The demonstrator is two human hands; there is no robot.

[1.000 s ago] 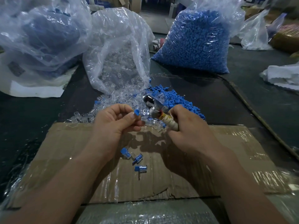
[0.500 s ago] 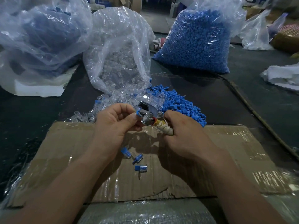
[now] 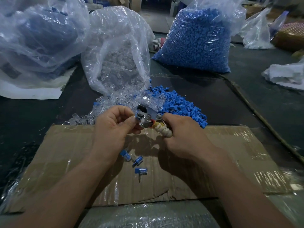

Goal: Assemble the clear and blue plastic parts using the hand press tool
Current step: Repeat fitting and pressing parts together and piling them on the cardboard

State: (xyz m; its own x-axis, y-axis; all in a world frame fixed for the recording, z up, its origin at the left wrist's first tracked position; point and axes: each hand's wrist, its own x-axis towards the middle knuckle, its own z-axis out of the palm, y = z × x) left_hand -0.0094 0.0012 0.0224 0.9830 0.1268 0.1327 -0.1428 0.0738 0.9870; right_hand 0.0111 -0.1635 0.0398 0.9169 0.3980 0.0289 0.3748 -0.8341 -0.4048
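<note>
My left hand (image 3: 113, 127) pinches a small blue and clear part (image 3: 136, 116) between thumb and forefinger, right against the metal head of the hand press tool (image 3: 146, 120). My right hand (image 3: 182, 139) grips the tool's tape-wrapped handle (image 3: 162, 131). Three assembled blue and clear pieces (image 3: 136, 162) lie on the taped cardboard (image 3: 65, 162) below my hands. Beyond the tool sit a loose pile of clear parts (image 3: 102, 109) and a loose pile of blue parts (image 3: 179, 104).
An open bag of clear parts (image 3: 118, 60) stands behind the piles. A full bag of blue parts (image 3: 199, 40) is at the back right, and another bag (image 3: 37, 38) at the back left. White cloth (image 3: 286, 74) lies at the right edge.
My right hand has swung the tool's head leftwards and down until it meets the part in my left hand. The left hand has barely moved.
</note>
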